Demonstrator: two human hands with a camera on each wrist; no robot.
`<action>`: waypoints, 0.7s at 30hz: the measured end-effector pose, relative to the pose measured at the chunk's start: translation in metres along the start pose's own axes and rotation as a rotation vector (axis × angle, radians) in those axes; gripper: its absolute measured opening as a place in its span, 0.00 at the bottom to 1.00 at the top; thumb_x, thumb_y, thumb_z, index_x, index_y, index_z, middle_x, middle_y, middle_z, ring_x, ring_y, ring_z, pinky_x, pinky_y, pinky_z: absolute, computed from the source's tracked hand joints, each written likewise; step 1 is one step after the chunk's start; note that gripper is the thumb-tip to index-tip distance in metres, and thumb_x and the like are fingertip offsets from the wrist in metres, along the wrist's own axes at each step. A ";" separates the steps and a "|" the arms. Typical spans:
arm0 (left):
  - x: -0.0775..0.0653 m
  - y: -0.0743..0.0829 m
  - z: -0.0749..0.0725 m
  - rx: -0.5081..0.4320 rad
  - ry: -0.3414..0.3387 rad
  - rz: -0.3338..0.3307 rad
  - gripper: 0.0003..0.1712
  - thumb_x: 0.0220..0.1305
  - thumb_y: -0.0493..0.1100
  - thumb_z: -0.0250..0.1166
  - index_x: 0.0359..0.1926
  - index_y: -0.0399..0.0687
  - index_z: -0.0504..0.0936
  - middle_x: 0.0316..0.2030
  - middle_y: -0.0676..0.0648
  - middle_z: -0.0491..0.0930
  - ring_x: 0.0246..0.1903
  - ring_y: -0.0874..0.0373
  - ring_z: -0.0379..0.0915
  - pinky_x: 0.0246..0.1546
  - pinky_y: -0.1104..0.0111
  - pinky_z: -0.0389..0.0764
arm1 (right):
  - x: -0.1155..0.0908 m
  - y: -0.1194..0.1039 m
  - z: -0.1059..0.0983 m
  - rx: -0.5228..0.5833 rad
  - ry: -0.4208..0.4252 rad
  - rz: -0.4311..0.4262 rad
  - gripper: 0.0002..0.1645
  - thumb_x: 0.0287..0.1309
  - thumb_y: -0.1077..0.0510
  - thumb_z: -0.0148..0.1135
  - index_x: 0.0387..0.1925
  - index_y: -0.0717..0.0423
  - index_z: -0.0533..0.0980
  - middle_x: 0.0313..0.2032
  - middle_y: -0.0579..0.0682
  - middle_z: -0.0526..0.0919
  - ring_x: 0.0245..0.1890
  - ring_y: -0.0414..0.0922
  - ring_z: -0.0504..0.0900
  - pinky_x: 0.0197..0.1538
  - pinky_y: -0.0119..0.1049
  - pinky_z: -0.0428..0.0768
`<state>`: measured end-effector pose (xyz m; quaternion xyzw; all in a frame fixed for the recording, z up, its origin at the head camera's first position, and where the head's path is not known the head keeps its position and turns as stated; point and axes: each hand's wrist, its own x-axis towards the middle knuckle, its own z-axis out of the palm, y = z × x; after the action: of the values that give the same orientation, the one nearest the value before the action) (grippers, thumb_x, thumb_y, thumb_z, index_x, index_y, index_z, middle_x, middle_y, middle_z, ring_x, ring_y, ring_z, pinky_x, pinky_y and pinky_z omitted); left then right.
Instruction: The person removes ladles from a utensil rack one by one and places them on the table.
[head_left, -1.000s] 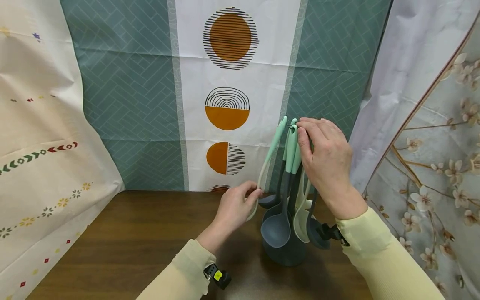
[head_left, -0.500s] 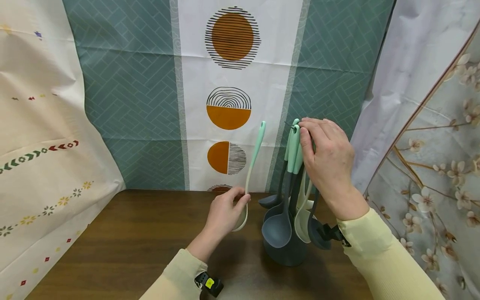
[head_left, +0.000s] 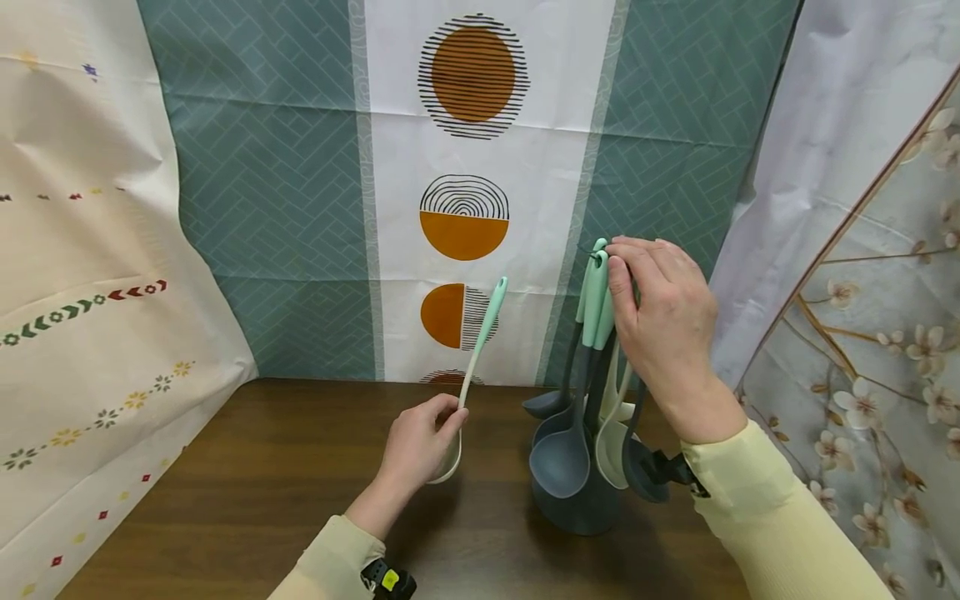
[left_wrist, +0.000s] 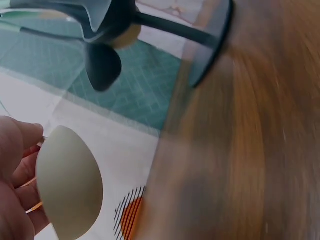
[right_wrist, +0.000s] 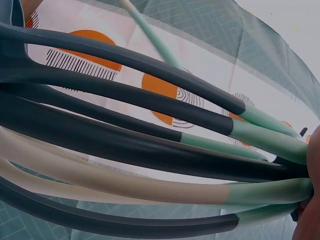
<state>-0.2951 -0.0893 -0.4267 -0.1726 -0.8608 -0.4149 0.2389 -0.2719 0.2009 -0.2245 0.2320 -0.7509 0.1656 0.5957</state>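
Brown tabletop here, and the left hand is pinching the cream ladle by its stem, carrying it further left and down, so it's now staying well apart from the utensil stand, whose top the right hand is gripping

Looks like a cloth-screened tabletop corner, judging by patterned curtains beyond the left hand and right hand, with a wooden table beneath both.
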 end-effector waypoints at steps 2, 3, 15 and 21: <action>-0.002 -0.006 -0.004 0.038 -0.004 0.003 0.03 0.74 0.43 0.76 0.46 0.52 0.92 0.32 0.60 0.87 0.28 0.62 0.75 0.33 0.60 0.77 | 0.000 0.000 0.000 0.000 0.001 0.003 0.23 0.86 0.51 0.53 0.54 0.63 0.88 0.56 0.55 0.91 0.57 0.57 0.88 0.76 0.45 0.71; -0.002 -0.008 -0.006 0.062 -0.003 0.005 0.03 0.74 0.43 0.76 0.46 0.52 0.91 0.32 0.60 0.87 0.27 0.62 0.75 0.32 0.60 0.77 | 0.000 0.000 0.000 -0.001 0.000 0.005 0.23 0.86 0.51 0.53 0.54 0.62 0.88 0.56 0.55 0.91 0.57 0.57 0.88 0.76 0.45 0.70; -0.010 -0.046 -0.031 0.267 -0.011 -0.048 0.07 0.71 0.43 0.78 0.46 0.48 0.93 0.30 0.56 0.88 0.24 0.58 0.75 0.27 0.59 0.77 | 0.000 -0.001 0.000 0.012 0.004 0.011 0.24 0.87 0.50 0.53 0.54 0.62 0.88 0.56 0.54 0.91 0.57 0.57 0.87 0.77 0.45 0.70; -0.013 -0.066 -0.044 0.336 -0.027 -0.107 0.07 0.72 0.44 0.77 0.46 0.48 0.93 0.31 0.54 0.88 0.22 0.57 0.73 0.24 0.59 0.74 | -0.001 -0.001 0.000 0.006 0.004 0.016 0.23 0.87 0.50 0.53 0.54 0.62 0.88 0.56 0.54 0.91 0.57 0.57 0.87 0.77 0.45 0.70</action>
<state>-0.3052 -0.1648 -0.4524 -0.0899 -0.9291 -0.2749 0.2304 -0.2711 0.2000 -0.2250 0.2273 -0.7510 0.1733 0.5952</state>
